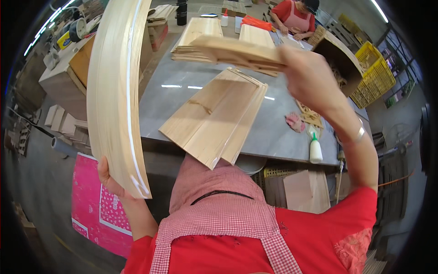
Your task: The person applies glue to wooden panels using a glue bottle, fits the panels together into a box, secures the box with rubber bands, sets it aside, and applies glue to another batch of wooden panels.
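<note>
My left hand (109, 179) grips the lower end of a wide wooden board (109, 91) that stands up at the left. A white line of glue (129, 91) runs along the board's right edge and ends in a zigzag near the bottom. Raised over the table, my right hand (310, 75) is closed round one end of a light wooden piece (242, 52), which is smeared by motion. Below it, flat wooden panels (214, 114) lie on the grey table (155, 109), their near corners past its front edge.
Stacked wooden panels (200, 32) stand at the back. To the right are a white glue bottle (315, 148), a pink cloth (295, 122) and a carton (335, 57). A yellow crate (374, 68) stands beyond. A co-worker (296, 20) sits at the far side.
</note>
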A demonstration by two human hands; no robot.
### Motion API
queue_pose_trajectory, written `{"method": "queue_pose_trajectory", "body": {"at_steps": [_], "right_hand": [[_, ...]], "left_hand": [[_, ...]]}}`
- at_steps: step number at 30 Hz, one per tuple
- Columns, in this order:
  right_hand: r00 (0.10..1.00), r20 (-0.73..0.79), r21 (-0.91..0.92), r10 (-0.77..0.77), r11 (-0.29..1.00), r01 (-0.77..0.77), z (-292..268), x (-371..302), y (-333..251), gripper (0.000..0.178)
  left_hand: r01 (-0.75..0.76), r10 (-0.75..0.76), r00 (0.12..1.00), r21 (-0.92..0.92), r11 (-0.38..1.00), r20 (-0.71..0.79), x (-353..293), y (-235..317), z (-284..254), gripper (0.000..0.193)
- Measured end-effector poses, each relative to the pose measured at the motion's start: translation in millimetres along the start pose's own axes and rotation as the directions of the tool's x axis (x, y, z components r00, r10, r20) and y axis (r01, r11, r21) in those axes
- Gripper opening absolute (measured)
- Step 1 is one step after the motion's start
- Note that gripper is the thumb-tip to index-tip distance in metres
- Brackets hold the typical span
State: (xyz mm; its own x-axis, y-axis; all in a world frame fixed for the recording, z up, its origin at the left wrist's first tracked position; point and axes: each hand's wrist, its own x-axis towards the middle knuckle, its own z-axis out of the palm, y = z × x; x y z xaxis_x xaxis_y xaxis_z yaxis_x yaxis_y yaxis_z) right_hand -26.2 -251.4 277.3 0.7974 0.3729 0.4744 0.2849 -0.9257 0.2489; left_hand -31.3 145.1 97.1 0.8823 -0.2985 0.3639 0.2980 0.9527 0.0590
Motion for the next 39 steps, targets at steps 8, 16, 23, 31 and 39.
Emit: {"method": "queue_pose_trajectory", "body": {"at_steps": [8,16,23,31,39], "right_hand": [[0.926,-0.329,-0.141,0.185,0.960,-0.241,145.5,2.3,134.2,0.025],[0.934,-0.092,-0.273,0.346,0.893,-0.358,324.4,-26.4,188.5,0.047],[0.917,0.176,-0.175,0.358,0.928,-0.329,296.4,-10.5,44.2,0.054],[0.875,0.426,0.199,-0.228,0.968,0.156,236.1,-50.4,-207.6,0.075],[0.922,0.039,0.075,-0.385,0.921,0.382,254.0,-1.7,-267.1,0.040]], "left_hand": [[-0.054,0.064,0.997,0.174,0.983,-0.050,10.8,-7.8,-27.5,0.061],[-0.060,0.163,0.946,0.345,0.937,-0.278,6.6,-13.5,-38.9,0.075],[-0.043,0.184,0.920,0.379,0.924,-0.345,8.2,-1.1,-57.5,0.076],[-0.087,0.155,0.950,0.246,0.965,-0.272,-8.8,12.1,-49.1,0.064],[-0.133,0.184,0.960,0.238,0.962,-0.209,-46.3,17.2,-24.2,0.058]]}}
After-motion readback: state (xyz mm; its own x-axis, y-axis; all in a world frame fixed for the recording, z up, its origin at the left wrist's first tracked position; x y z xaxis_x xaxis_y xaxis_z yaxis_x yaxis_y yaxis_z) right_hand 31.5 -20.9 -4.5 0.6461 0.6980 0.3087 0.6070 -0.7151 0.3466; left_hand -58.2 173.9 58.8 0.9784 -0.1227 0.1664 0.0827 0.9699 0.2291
